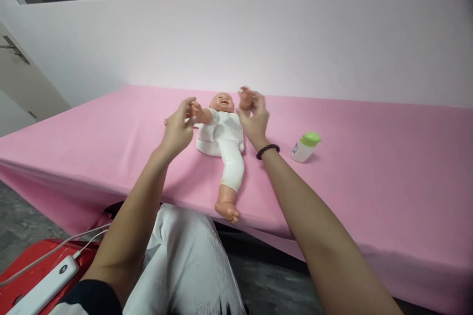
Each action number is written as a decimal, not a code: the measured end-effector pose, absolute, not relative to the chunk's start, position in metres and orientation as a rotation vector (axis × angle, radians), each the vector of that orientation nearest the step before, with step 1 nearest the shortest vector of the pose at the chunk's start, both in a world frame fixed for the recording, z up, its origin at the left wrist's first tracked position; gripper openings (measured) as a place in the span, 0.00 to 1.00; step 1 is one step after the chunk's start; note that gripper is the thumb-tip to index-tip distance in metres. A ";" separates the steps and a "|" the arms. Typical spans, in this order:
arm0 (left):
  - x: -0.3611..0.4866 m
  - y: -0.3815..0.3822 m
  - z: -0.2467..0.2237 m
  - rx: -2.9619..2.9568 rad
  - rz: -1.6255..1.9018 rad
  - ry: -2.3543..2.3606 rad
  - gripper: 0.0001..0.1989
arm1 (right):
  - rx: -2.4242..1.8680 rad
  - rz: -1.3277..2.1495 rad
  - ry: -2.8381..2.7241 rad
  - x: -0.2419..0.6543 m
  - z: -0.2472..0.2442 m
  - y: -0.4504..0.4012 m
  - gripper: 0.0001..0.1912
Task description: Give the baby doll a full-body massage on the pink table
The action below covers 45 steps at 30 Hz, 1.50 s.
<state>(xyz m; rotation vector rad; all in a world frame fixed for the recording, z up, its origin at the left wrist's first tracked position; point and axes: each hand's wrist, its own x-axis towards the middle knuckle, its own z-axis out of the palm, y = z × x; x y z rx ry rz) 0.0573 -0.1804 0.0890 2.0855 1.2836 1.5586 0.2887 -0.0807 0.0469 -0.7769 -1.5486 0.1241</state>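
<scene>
A baby doll [229,133] in a white body suit lies on its back on the pink-covered table, head toward the wall and one bare foot near the front edge. Its other leg is splayed to the left, partly hidden behind my left hand [182,125]. That hand has its fingers closed around the doll's hand on the left side. On the other side, my right hand [255,115], with a dark beaded bracelet at the wrist, grips the doll's other raised hand and is slightly blurred. Both doll arms are held up and apart.
A small white bottle [305,147] with a green cap stands tilted-looking on the pink cloth [369,167], right of my right wrist. Beyond the table rises a white wall [277,44]. A white power bank [50,285] with cables lies on a red seat [22,261] at lower left.
</scene>
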 end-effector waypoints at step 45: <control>0.016 -0.349 -0.011 1.341 1.842 1.500 0.21 | -1.200 0.625 -0.592 0.376 0.003 -0.038 0.23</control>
